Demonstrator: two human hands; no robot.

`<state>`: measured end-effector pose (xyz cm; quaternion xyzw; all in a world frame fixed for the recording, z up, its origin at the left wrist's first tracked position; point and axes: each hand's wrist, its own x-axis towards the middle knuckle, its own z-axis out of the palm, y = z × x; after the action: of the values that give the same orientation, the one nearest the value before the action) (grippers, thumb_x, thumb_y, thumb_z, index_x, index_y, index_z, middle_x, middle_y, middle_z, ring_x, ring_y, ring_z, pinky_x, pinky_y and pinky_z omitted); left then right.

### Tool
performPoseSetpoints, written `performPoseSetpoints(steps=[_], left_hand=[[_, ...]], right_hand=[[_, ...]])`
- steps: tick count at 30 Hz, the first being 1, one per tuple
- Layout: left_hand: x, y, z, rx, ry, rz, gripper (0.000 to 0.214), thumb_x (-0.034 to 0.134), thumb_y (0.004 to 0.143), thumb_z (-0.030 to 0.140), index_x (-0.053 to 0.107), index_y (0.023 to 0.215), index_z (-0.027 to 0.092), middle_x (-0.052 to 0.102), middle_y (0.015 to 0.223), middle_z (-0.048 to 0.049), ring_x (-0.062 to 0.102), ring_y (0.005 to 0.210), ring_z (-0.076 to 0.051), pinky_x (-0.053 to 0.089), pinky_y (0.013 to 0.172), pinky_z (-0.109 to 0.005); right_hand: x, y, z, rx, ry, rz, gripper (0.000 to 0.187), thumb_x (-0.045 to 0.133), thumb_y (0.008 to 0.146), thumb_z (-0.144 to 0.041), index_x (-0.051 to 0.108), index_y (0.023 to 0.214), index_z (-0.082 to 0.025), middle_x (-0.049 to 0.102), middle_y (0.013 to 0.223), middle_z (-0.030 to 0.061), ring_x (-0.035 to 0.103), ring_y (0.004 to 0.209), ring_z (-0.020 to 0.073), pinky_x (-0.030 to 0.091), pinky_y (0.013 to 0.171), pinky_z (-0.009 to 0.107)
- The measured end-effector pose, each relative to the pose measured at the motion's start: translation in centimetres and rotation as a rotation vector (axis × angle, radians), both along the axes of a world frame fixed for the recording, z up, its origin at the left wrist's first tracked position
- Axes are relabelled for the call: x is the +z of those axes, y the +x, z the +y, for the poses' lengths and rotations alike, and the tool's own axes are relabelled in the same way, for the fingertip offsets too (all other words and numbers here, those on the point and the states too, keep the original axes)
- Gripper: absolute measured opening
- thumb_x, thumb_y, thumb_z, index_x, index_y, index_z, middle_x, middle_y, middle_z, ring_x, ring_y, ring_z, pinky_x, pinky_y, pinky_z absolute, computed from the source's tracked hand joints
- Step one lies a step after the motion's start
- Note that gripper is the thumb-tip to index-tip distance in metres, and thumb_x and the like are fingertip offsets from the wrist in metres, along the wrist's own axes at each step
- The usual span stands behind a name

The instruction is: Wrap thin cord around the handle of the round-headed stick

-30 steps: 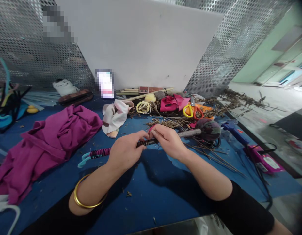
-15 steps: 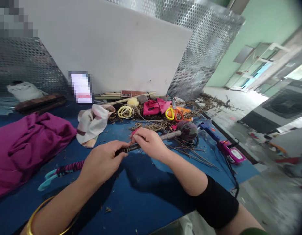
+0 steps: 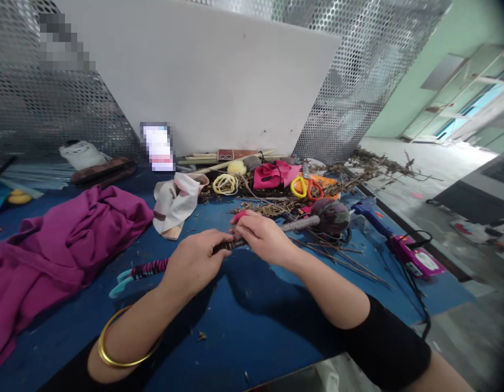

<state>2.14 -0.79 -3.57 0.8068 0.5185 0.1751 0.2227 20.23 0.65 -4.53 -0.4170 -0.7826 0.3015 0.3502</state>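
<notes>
A thin stick (image 3: pixel 303 224) wrapped in cord or fabric slants across the front of the table. At its right end is a round, dark cloth-covered ball (image 3: pixel 331 216); at its left end, purple-and-black banding (image 3: pixel 150 268) leads to a light blue loop (image 3: pixel 121 284). My left hand (image 3: pixel 198 260) is closed around the middle, thumb and fingers pinching the dark banded part. Close beside it, my right hand (image 3: pixel 268 237) curls its fingers over the same stick. A small pink-red bit (image 3: pixel 238 216) shows at the right fingertips; what it belongs to is unclear.
Behind the hands lie scissors (image 3: pixel 307 186), a yellow cord bundle (image 3: pixel 225 185), pink cloth (image 3: pixel 276 174) and dried plant stems (image 3: pixel 370 163). Purple cloth (image 3: pixel 84 234) covers the left side. A blue glue gun (image 3: pixel 370 215) and magenta box (image 3: pixel 417 256) sit right. A white board (image 3: pixel 219 81) stands behind.
The view has turned slightly left, so everything appears shifted rightward. Both hands keep their hold on the stick, with little visible change in their grip.
</notes>
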Motion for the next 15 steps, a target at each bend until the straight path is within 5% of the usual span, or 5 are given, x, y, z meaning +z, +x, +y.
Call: performPoseSetpoints(steps=[3, 7, 9, 11, 15], left_hand=[[0.2, -0.1, 0.1, 0.034, -0.002, 0.018, 0.029, 0.054, 0.079, 0.026, 0.072, 0.102, 0.023, 0.073, 0.105, -0.0029, 0.066, 0.098, -0.024, 0.048, 0.086, -0.035], [1.0, -0.8, 0.7, 0.107, -0.019, 0.033, 0.027, 0.057, 0.078, 0.029, 0.073, 0.100, 0.025, 0.074, 0.103, -0.0029, 0.066, 0.095, -0.025, 0.048, 0.085, -0.036], [1.5, -1.4, 1.0, 0.163, -0.030, 0.031, 0.028, 0.057, 0.078, 0.030, 0.073, 0.101, 0.026, 0.075, 0.103, -0.0030, 0.067, 0.093, -0.025, 0.049, 0.083, -0.036], [1.9, -2.0, 1.3, 0.203, -0.025, 0.023, 0.029, 0.058, 0.078, 0.032, 0.073, 0.101, 0.026, 0.074, 0.105, -0.0030, 0.067, 0.094, -0.025, 0.049, 0.082, -0.036], [2.3, -2.8, 1.6, 0.212, -0.013, 0.042, 0.027, 0.058, 0.076, 0.031, 0.074, 0.098, 0.028, 0.074, 0.106, -0.0031, 0.066, 0.096, -0.026, 0.049, 0.082, -0.036]], right_hand=[[1.0, 0.9, 0.3, -0.031, -0.218, 0.306, 0.022, 0.050, 0.089, -0.022, 0.061, 0.070, -0.016, 0.066, 0.091, 0.0059, 0.062, 0.096, 0.0155, 0.047, 0.087, 0.029], [2.9, 4.7, 1.0, -0.141, -0.519, 0.573, 0.022, 0.065, 0.079, -0.037, 0.064, 0.077, -0.015, 0.066, 0.073, 0.0024, 0.061, 0.058, 0.0101, 0.048, 0.054, 0.022], [3.8, 7.6, 1.3, -0.215, -0.498, 0.591, 0.025, 0.071, 0.073, -0.039, 0.063, 0.071, -0.015, 0.063, 0.068, 0.0004, 0.041, 0.038, 0.0027, 0.030, 0.035, 0.018], [4.4, 10.6, 1.4, -0.277, -0.437, 0.570, 0.027, 0.074, 0.070, -0.038, 0.063, 0.068, -0.015, 0.061, 0.066, 0.0003, 0.033, 0.036, 0.0003, 0.018, 0.033, 0.018], [4.7, 15.5, 1.0, -0.349, -0.380, 0.518, 0.022, 0.071, 0.074, -0.035, 0.065, 0.070, -0.014, 0.060, 0.066, 0.0022, 0.032, 0.037, -0.0014, 0.016, 0.038, 0.023]])
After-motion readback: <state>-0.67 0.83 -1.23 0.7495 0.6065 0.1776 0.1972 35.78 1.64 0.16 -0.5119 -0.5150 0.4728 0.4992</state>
